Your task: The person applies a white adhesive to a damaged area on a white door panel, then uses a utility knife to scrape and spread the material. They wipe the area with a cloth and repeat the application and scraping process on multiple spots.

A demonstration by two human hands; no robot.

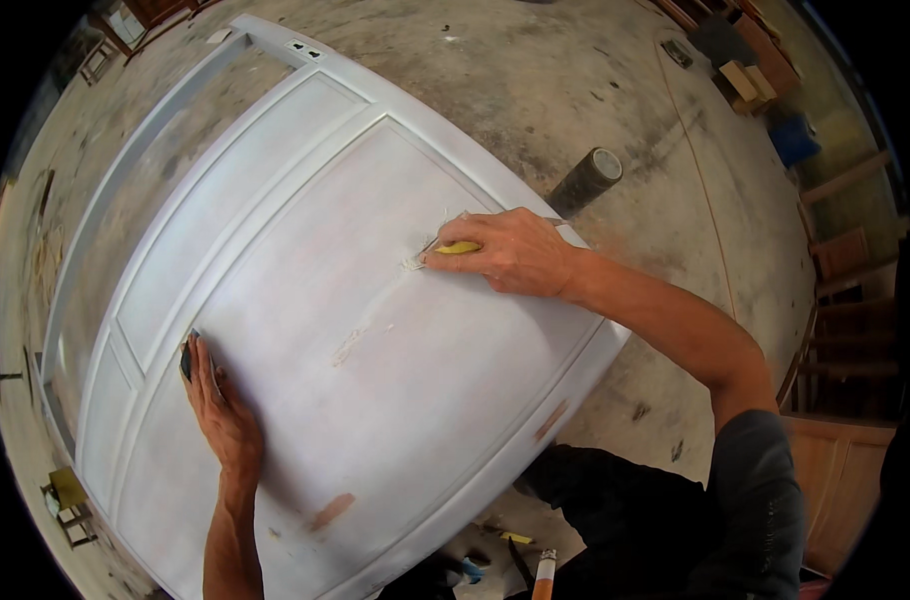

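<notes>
A large white-painted panelled board, like a door or headboard, lies at a slant below me. My right hand pinches a putty knife with a yellow handle, its blade touching the board's big panel. Around the blade is a rough patch of pale filler, and a thinner smear sits further left. My left hand rests on the panel near its left moulding. Its fingers lie along a dark flat pad, mostly hidden, perhaps sandpaper.
A dark cylinder stands beyond the board's right edge, supporting it or beside it; I cannot tell. A cable crosses the concrete floor. Wooden furniture parts line the right side. A small stool is at left, a cigarette at the lower edge.
</notes>
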